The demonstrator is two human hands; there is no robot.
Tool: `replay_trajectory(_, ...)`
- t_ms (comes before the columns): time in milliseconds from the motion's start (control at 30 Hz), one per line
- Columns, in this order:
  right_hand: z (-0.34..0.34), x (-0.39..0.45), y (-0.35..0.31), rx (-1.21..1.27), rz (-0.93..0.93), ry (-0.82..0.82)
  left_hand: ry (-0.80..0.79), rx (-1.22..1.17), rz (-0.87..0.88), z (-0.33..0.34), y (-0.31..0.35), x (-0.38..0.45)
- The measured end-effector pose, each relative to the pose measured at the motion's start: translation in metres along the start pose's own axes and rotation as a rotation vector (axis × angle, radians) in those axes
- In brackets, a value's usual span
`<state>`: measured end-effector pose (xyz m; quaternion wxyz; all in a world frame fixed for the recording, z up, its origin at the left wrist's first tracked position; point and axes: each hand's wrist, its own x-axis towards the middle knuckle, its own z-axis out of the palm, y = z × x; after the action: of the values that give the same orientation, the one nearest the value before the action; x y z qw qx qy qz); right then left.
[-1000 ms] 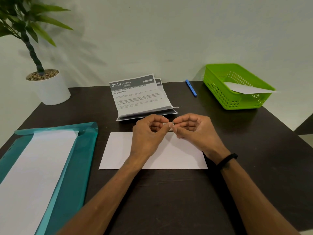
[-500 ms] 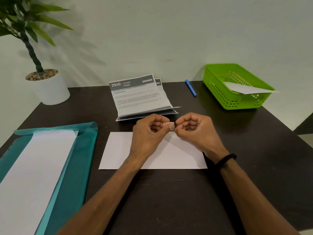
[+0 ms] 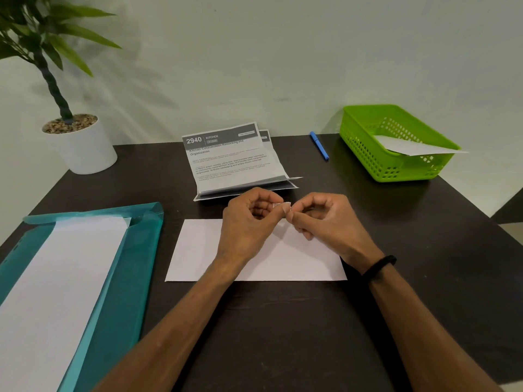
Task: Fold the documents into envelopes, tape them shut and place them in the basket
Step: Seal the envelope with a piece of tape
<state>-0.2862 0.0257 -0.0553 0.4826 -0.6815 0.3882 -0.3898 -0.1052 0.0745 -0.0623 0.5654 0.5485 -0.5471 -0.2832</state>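
On my feed: a dark table [image 3: 396,278]. One teal folder [image 3: 119,292] at left holds one white sheet [image 3: 56,292]. One green basket [image 3: 376,162] at far right holds one envelope [image 3: 418,147]. Two folded documents [image 3: 232,162] lie stacked at centre. One white envelope [image 3: 198,250] lies flat beneath the hands. Left hand [image 3: 246,224] and right hand [image 3: 325,222] together pinch one small tape piece [image 3: 281,205] above it.
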Motion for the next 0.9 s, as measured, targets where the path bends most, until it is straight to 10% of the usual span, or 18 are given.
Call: replay_trajectory(900, 0.0085, -0.0014, -0.004, -0.246, -0.024, 0.0, -0.08, 0.068, 0.088, 0.0061, 0.0018, -0.0026)
